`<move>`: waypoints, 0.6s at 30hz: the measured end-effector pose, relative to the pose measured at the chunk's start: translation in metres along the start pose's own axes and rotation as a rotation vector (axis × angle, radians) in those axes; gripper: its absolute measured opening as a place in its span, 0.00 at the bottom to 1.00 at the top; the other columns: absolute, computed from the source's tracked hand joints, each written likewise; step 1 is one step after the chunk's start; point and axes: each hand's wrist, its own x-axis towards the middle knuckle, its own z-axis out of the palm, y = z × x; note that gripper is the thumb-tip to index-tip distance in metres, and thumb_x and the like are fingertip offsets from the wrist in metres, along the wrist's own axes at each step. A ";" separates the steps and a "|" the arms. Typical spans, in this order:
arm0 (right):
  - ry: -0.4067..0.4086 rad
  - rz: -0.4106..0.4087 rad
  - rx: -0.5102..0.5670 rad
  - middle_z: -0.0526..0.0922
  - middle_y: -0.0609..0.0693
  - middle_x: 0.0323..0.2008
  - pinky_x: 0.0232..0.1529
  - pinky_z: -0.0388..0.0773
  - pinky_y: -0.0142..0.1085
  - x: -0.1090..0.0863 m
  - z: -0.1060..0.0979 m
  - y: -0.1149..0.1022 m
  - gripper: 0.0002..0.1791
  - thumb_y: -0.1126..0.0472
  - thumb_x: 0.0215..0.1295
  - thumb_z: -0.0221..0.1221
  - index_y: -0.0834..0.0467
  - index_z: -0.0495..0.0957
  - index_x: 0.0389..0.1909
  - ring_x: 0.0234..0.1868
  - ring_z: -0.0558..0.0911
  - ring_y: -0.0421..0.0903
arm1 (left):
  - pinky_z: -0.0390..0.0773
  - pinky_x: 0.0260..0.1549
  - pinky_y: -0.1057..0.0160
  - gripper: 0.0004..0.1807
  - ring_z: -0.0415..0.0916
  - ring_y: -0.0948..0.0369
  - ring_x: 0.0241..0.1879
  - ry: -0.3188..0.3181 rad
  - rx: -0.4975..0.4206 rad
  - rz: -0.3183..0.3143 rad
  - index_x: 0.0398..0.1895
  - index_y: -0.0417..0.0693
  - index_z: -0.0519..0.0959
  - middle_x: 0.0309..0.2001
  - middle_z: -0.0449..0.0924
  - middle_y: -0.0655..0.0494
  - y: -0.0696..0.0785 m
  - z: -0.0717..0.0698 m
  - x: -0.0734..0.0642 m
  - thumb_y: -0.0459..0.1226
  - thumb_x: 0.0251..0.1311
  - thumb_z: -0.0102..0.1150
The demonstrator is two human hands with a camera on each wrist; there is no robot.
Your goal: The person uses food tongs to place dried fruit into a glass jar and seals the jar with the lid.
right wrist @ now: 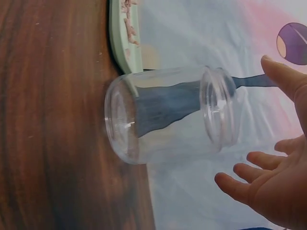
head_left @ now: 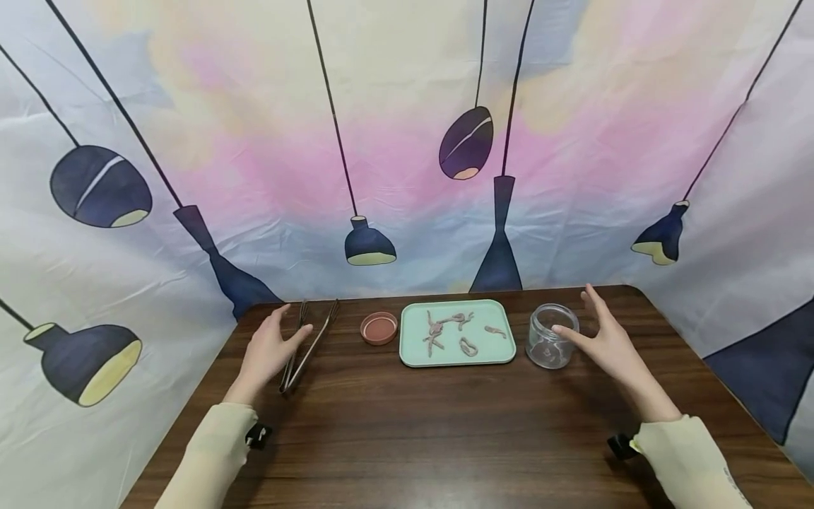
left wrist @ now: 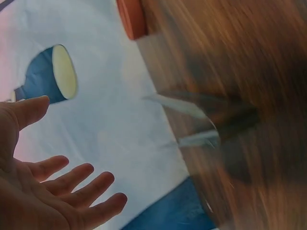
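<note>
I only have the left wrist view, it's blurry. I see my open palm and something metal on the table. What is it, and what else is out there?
Observer: The metal thing is a pair of tongs, lying just right of your left hand, which hovers open beside them.
Operator: What's past the tongs?
Observer: A small reddish lid, then a mint green tray with pinkish worm-like pieces on it.
Operator: And my right hand?
Observer: The right hand is open next to a clear jar standing upright without a lid; whether its fingers touch the jar is unclear.
</note>
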 end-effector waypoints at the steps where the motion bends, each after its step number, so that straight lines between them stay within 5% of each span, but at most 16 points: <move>1: -0.006 0.013 0.009 0.43 0.67 0.79 0.65 0.55 0.69 0.000 0.001 0.001 0.62 0.43 0.65 0.67 0.47 0.27 0.81 0.75 0.50 0.71 | 0.65 0.58 0.33 0.45 0.62 0.32 0.65 -0.007 -0.002 -0.010 0.77 0.32 0.53 0.70 0.60 0.27 -0.003 -0.001 0.001 0.55 0.72 0.55; 10: -0.091 0.081 0.114 0.40 0.68 0.78 0.65 0.57 0.67 0.003 0.013 0.014 0.66 0.48 0.64 0.69 0.51 0.25 0.81 0.75 0.49 0.71 | 0.65 0.59 0.34 0.49 0.61 0.30 0.65 -0.092 -0.046 -0.112 0.78 0.31 0.50 0.70 0.58 0.25 -0.019 0.005 0.012 0.56 0.70 0.56; 18: -0.102 0.117 0.071 0.42 0.70 0.78 0.64 0.57 0.67 0.008 0.022 0.017 0.67 0.46 0.61 0.71 0.56 0.27 0.81 0.74 0.51 0.73 | 0.67 0.57 0.34 0.52 0.61 0.29 0.65 -0.161 -0.036 -0.178 0.77 0.28 0.49 0.70 0.56 0.22 -0.026 0.019 0.014 0.58 0.68 0.58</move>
